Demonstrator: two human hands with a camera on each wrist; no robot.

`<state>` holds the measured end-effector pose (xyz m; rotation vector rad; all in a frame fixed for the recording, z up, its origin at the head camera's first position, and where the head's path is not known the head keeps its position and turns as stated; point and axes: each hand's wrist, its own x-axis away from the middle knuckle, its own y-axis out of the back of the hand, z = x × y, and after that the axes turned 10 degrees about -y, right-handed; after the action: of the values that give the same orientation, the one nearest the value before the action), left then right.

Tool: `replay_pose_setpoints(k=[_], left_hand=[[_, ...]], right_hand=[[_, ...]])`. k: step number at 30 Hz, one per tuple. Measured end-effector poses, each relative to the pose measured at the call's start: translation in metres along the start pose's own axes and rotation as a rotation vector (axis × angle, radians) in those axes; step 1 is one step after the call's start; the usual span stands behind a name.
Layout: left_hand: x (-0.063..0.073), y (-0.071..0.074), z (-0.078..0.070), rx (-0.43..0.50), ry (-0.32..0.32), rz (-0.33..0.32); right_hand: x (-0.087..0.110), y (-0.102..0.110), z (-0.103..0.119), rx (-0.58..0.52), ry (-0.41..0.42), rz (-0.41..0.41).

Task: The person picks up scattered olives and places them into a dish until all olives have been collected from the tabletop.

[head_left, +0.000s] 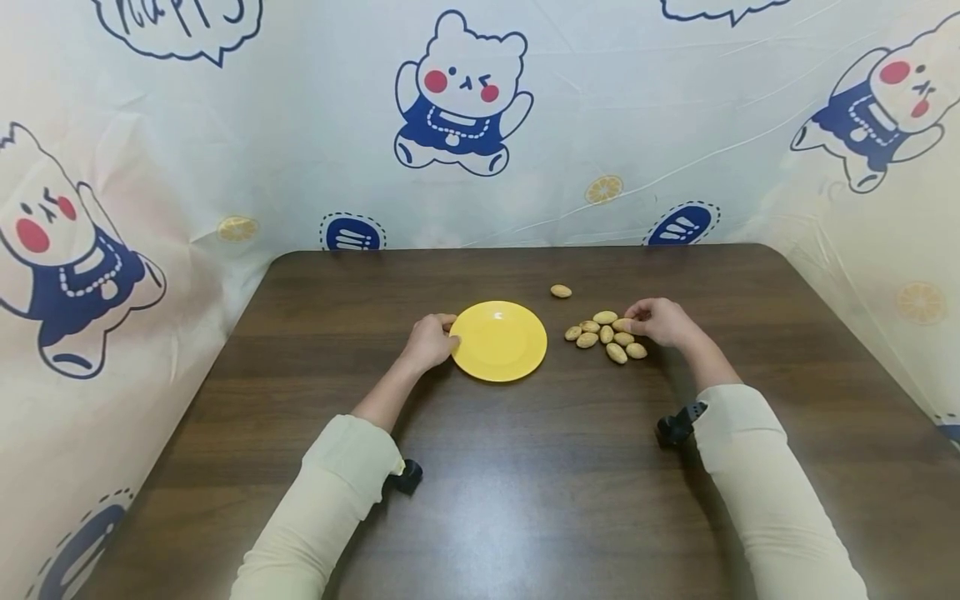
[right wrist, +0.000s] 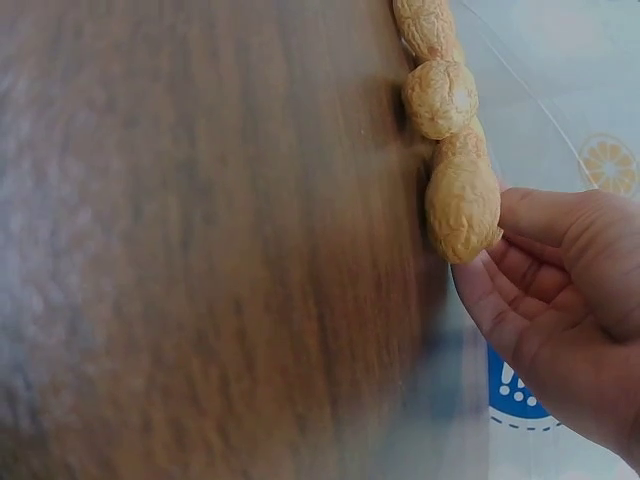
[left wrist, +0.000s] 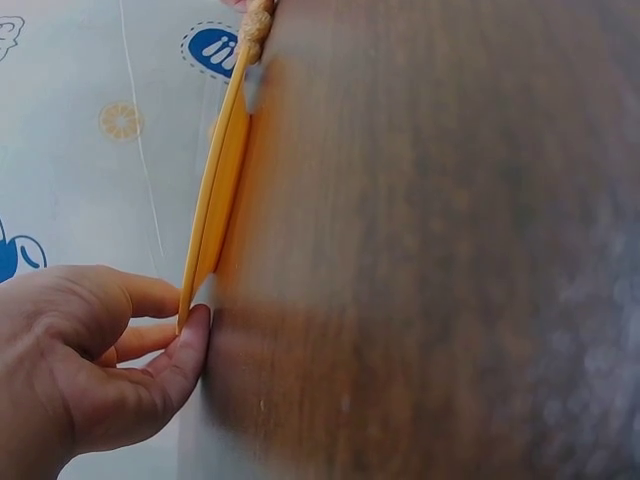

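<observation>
My left hand (head_left: 431, 342) pinches the left rim of a round yellow plate (head_left: 499, 342). In the left wrist view the plate (left wrist: 222, 185) appears edge-on, its rim between my thumb and fingers. To the right of the plate lies a loose cluster of tan, wrinkled, oval nuts in their shells (head_left: 606, 334). My right hand (head_left: 658, 322) is at the cluster's right side, thumb and fingertips pinching one nut (head_left: 621, 325). A nearer nut (right wrist: 463, 208) partly hides those fingertips in the right wrist view.
A single nut (head_left: 561, 291) lies apart, behind the cluster. The dark wooden table (head_left: 480, 467) has rounded back corners. A printed cloth (head_left: 300, 125) with cartoon bears hangs behind it and along both sides. Small black cameras (head_left: 678, 425) sit on both wrists.
</observation>
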<state>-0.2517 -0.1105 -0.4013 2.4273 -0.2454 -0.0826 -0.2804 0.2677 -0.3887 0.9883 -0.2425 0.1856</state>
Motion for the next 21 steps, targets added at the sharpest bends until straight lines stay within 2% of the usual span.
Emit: replay_pose_setpoints(k=[6,21], left_hand=[[-0.0006,0.0007,0.0021,0.015,0.005,0.003],[-0.0005,0.0007,0.0012,0.039,0.010,0.008]], right_hand=[[0.0018,-0.0006,0.0012,-0.004,-0.009,-0.016],[0.0045,0.0017,0.0026,-0.074,0.036,-0.087]])
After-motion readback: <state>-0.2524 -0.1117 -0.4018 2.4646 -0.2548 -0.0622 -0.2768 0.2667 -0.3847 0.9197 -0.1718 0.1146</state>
